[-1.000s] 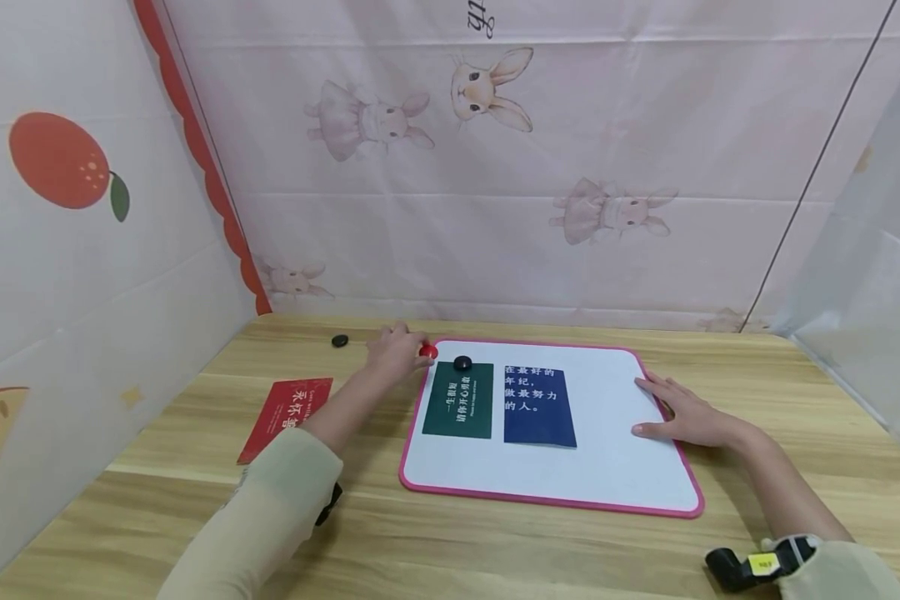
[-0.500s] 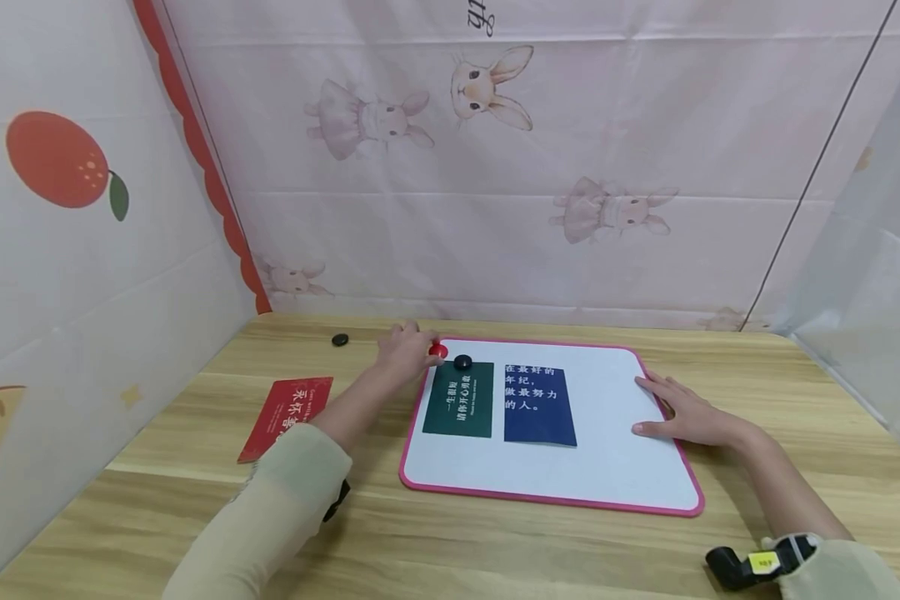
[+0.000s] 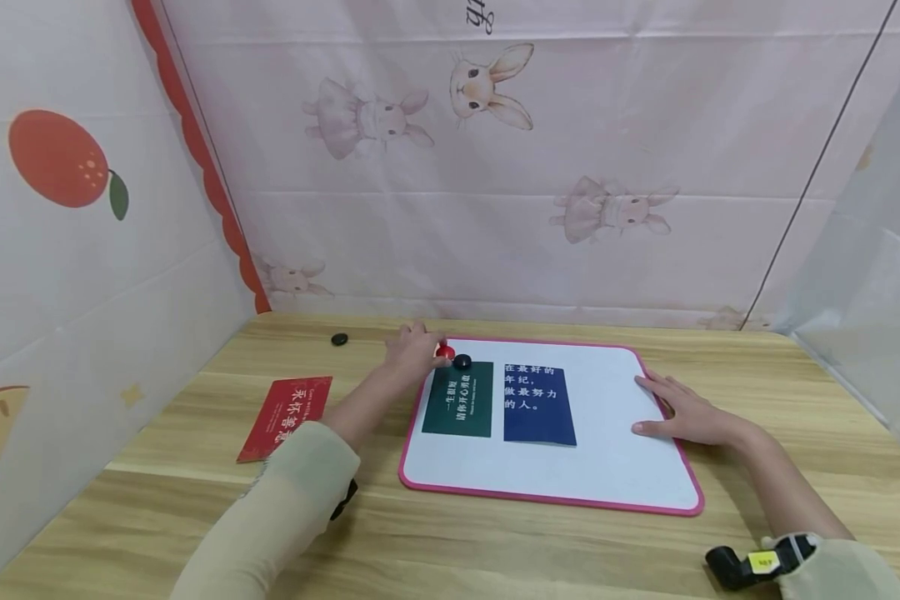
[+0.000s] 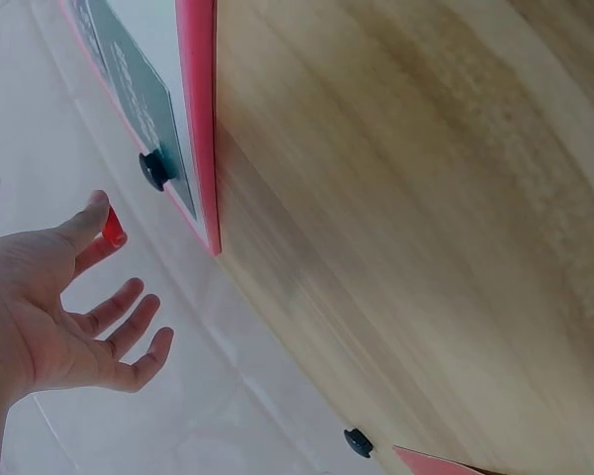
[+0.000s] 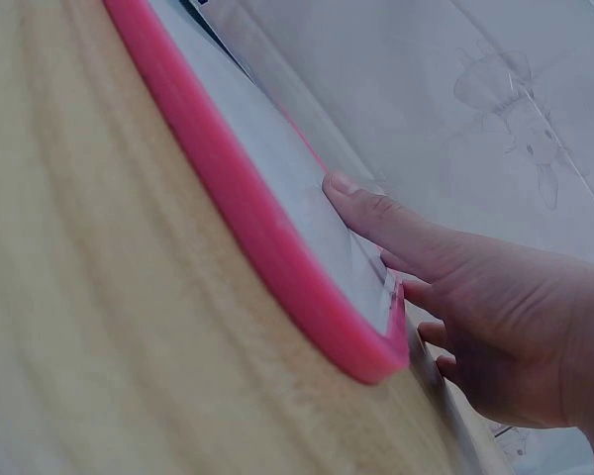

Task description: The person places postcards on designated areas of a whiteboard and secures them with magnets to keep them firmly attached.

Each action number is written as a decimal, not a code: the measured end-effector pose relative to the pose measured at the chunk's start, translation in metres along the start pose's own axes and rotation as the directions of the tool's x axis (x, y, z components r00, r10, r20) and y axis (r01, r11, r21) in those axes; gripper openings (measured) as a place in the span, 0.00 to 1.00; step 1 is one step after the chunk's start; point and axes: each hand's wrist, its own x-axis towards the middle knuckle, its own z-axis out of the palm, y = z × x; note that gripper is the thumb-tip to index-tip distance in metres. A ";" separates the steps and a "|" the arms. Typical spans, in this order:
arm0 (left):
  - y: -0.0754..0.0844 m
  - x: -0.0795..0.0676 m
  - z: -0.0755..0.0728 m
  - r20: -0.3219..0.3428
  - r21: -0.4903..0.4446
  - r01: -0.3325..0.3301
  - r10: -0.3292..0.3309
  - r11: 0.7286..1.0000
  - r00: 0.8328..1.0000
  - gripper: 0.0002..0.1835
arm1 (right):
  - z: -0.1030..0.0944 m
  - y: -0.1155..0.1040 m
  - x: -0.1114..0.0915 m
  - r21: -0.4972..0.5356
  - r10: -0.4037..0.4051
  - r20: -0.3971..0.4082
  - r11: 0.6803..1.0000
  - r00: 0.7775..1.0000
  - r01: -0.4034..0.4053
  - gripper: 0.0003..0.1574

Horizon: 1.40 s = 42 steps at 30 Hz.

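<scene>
Arms (image 3: 780,487) outstretched, left grip (image 3: 415,349) pinching, other fingers (image 4: 134,329) bent, right grip (image 3: 682,414) splayed

One whiteboard (image 3: 615,475), and we count three cards: green card (image 3: 457,408) and blue card (image 3: 540,417) on it, red card (image 3: 288,417) left of it. Knobs, we make it three! One black knob (image 3: 462,362) on the whiteboard, one red knob (image 3: 446,353) at its far left corner, a second black knob (image 3: 339,339) off its left. Hands, two: left hand (image 3: 416,350) and right hand (image 3: 686,412), one each side.
</scene>
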 end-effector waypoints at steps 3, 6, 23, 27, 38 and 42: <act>0.001 0.001 0.002 -0.007 0.014 -0.008 0.008 1.000 1.000 0.22 | 0.000 -0.001 0.000 -0.001 -0.001 -0.001 1.000 1.000 0.001 0.56; 0.003 0.002 0.003 -0.011 0.032 -0.014 0.014 0.999 1.000 0.22 | 0.000 -0.002 -0.001 0.003 0.000 0.000 1.000 1.000 0.000 0.56; 0.017 0.003 0.007 0.003 0.054 -0.029 0.029 0.998 1.000 0.24 | 0.002 -0.002 -0.001 0.010 -0.002 -0.005 1.000 1.000 0.002 0.56; 0.021 0.005 0.007 0.005 0.034 -0.025 0.024 0.999 1.000 0.24 | 0.001 -0.001 -0.001 0.007 0.000 -0.005 1.000 1.000 0.000 0.56; 0.029 0.007 0.008 0.012 0.041 -0.019 0.018 0.999 1.000 0.25 | 0.001 -0.001 -0.001 0.001 -0.009 -0.012 1.000 1.000 0.009 0.56; 0.033 0.008 0.009 0.017 0.063 -0.025 0.024 0.998 1.000 0.25 | 0.001 -0.001 -0.001 0.004 -0.006 -0.010 1.000 1.000 0.006 0.56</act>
